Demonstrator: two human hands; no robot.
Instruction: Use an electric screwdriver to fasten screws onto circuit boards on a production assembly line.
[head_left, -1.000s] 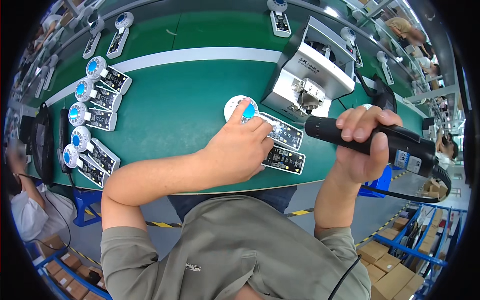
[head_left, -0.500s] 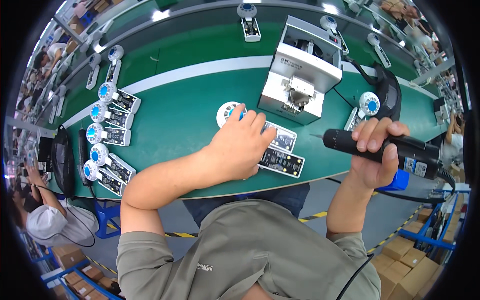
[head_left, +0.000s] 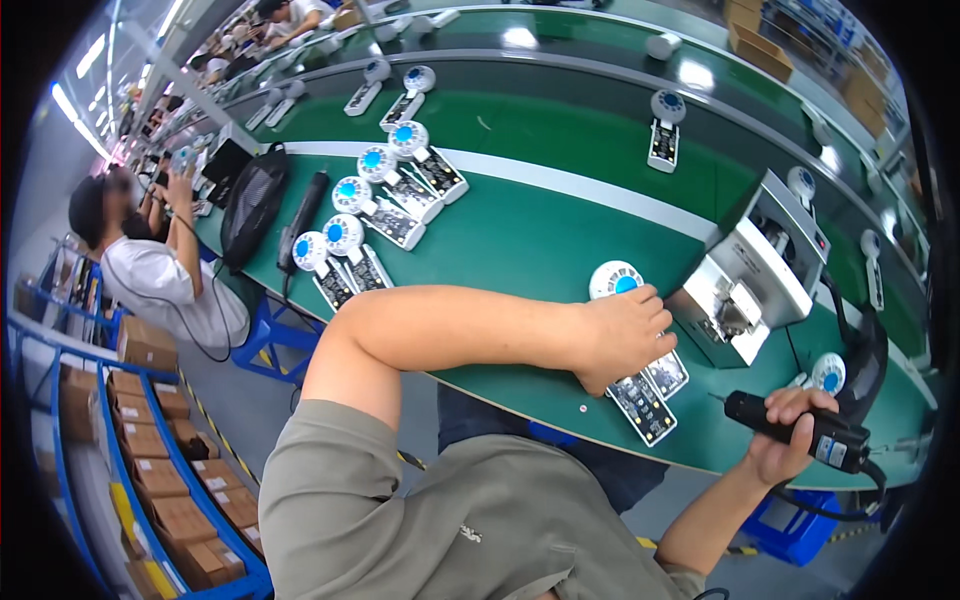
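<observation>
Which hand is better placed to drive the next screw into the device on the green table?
Probably the right hand: it holds the black electric screwdriver, while the left hand presses on the white device.

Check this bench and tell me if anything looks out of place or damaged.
Nothing stands out. The left hand rests on two devices lying side by side on the green bench; the right hand grips a black electric screwdriver.

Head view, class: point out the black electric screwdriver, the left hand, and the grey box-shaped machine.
black electric screwdriver (head_left: 775,417), head view, on its black barrel.
left hand (head_left: 622,338), head view, on the back of the hand.
grey box-shaped machine (head_left: 772,268), head view, on its sloping top panel.
</observation>
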